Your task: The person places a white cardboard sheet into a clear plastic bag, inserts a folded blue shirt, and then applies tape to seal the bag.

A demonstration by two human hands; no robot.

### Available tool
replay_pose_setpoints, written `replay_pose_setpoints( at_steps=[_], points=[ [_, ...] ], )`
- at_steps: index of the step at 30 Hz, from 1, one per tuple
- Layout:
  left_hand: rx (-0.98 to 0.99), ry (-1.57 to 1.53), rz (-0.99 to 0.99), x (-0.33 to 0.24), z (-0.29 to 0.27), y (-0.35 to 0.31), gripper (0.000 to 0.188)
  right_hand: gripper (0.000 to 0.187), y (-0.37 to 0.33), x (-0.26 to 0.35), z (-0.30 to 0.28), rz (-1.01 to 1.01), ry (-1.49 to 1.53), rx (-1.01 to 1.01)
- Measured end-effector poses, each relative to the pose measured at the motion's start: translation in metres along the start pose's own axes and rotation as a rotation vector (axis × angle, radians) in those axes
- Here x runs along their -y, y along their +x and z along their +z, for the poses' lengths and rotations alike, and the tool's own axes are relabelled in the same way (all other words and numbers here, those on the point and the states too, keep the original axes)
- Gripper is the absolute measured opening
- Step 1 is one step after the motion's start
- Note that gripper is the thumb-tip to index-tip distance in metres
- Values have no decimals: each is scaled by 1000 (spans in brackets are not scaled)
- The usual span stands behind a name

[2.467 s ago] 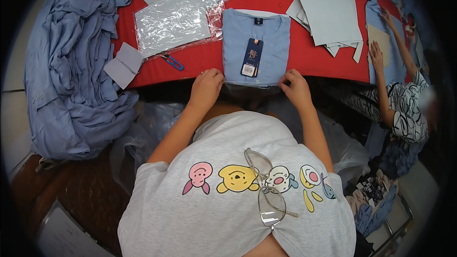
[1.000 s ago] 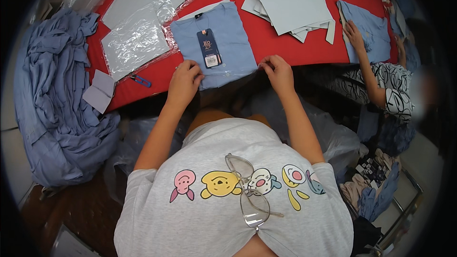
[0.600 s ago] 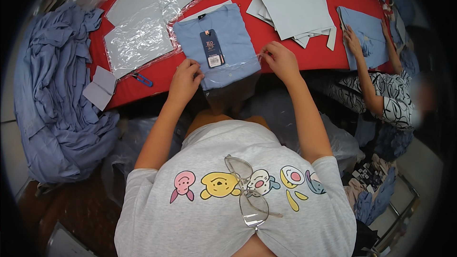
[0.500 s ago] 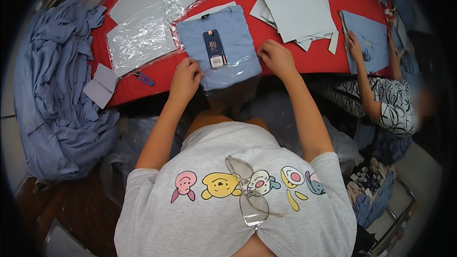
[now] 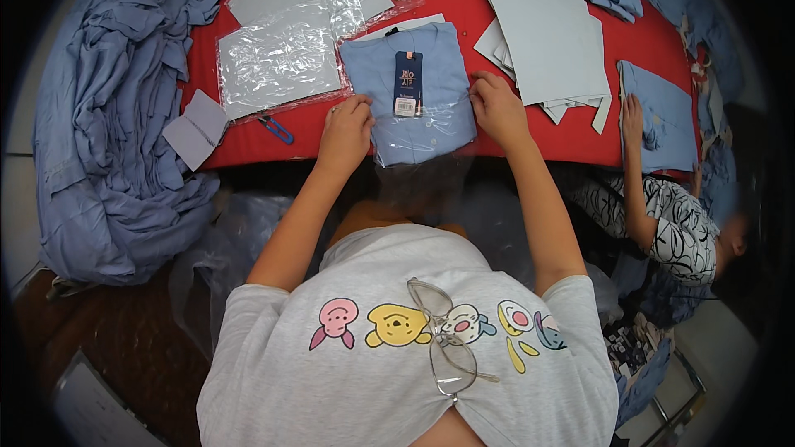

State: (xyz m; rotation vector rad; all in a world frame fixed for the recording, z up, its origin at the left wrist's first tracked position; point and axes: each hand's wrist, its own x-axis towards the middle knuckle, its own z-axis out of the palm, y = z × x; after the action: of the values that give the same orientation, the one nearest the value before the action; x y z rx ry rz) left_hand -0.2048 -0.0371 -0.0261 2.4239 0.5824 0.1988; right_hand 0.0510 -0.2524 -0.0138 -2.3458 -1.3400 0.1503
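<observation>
On the near part of the table lies a folded light-blue garment (image 5: 368, 64), a dark hang tag (image 5: 407, 83) on its front and a pale board edge showing behind its top. A clear plastic bag (image 5: 435, 136) covers its lower part, and the bag's loose end hangs over the table edge. At the garment's left side my left hand (image 5: 348, 128) is closed, fingertips pinched on the bag's rim. My right hand (image 5: 500, 109) pinches the same rim at the right side. The thin film between the fingers is hard to see.
Bagged white boards (image 5: 281, 58) lie left, near a blue-handled snipper (image 5: 278, 130) and a spiral notepad (image 5: 197, 128). Loose blue garments (image 5: 116, 132) heap at far left. Stacked boards (image 5: 553, 45) lie right. A co-worker's hand (image 5: 633, 128) rests on another folded garment (image 5: 662, 116).
Both hands have moved slightly farther up the garment's sides with the bag rim. The whole view has shifted, so the table things appear farther right. The co-worker's hand remains at the other garment.
</observation>
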Motion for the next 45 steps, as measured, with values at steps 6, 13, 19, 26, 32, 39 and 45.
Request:
replay_pose_setpoints(
  at_steps=[6, 13, 19, 26, 32, 39, 45],
  points=[
    [-154, 2, 96, -17, -9, 39, 55, 7, 5, -1, -21, -24, 93, 69],
    [-130, -75, 169, -16, 42, 123, 81, 8, 10, -6, -27, 52, 261, 150],
    [-36, -201, 250, -25, 65, 116, 80, 8, 19, 7, -26, 181, 205, 88],
    [-126, -466, 157, -11, 24, 73, 60, 8, 29, -3, -16, 77, 124, 148],
    [-41, -203, 68, 11, -3, -13, 22, 7, 44, -5, -23, -86, 109, 195],
    [-37, -83, 4, 13, -10, 19, 20, 6, 73, -7, -17, -275, 26, 309],
    [24, 25, -34, 24, -17, 47, 16, 7, 77, -9, -4, -217, 47, 240]
  ],
)
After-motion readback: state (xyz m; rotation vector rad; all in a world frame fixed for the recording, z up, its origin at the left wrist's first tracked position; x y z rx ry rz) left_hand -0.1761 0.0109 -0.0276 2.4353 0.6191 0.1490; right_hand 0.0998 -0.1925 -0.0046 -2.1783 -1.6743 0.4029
